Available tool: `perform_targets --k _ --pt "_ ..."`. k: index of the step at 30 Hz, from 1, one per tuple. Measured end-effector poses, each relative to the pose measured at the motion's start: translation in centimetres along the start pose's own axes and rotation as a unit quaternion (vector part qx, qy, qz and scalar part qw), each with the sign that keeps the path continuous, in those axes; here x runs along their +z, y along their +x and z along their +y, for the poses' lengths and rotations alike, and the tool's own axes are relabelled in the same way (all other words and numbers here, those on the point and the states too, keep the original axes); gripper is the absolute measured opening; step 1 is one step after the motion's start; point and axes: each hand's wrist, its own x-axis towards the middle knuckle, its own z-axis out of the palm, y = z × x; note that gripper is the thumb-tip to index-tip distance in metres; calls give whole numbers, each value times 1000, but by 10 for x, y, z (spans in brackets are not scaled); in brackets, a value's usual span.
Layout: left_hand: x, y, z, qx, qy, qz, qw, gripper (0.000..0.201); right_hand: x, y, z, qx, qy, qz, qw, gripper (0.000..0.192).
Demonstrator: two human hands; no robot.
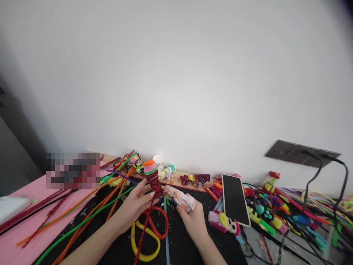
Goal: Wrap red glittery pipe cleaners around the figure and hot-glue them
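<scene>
My left hand (pixel 135 206) is clamped on a pipe-cleaner figure (pixel 152 176), thumb and fingertips pinching the dark red glittery coil that forms its body; the piece stands nearly upright above the black mat (pixel 118 250), topped with stacked rings of pink, green and orange. Its long red stem trails down towards me, crossing the scissors (pixel 150 232) with their red and yellow handles, which lie flat on the mat between my wrists. My right hand (pixel 193 217) is wrapped around a pink glue gun (pixel 180 198), fingers closed on its body, the nozzle pointing left and sitting just beside the base of the coil. Loose orange, green and purple pipe cleaners (pixel 91 217) fan out to the left, over the mat and a pink sheet (pixel 24 235). To the right a phone (pixel 235 198) lies dark, screen up, near a heap of small finished bright pieces (pixel 264 217). Black cables (pixel 314 180) hang from a wall socket (pixel 300 152)
</scene>
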Motion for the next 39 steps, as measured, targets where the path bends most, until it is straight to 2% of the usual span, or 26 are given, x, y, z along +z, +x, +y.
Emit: perform_targets --k 5,9,15,18,21,24,26,28,30,34,39 --pt "-1 -1 0 2 3 -2 1000 61 -4 1 -4 8 -59 -5 998 7" --pt "-2 1 1 16 -6 19 1000 61 -9 1 -6 -9 -135 -1 991 24" --pt "-1 3 2 47 10 56 997 61 -7 1 8 -41 -296 43 953 43" --pt "2 2 2 64 54 66 994 60 -5 0 6 -52 -331 54 940 49" --pt "4 2 1 75 111 62 989 60 -5 -2 -7 -74 -300 46 950 53" --pt "4 1 -5 83 152 33 984 57 -3 -6 -23 -115 -197 -16 974 36" --pt "4 0 -9 85 171 -4 982 54 0 -10 -29 -137 -144 -51 979 26" --pt "3 -1 -14 78 186 -37 979 51 4 -14 -30 -174 -116 -47 977 17" --pt "2 -3 -16 67 197 -64 976 49 7 -16 -27 -178 -96 -31 979 12" --pt "1 -5 -18 45 195 -109 974 48 9 -15 -18 -94 -37 -5 995 27" --pt "0 -3 -18 27 141 -158 977 50 7 -9 -18 -9 19 6 1000 33"
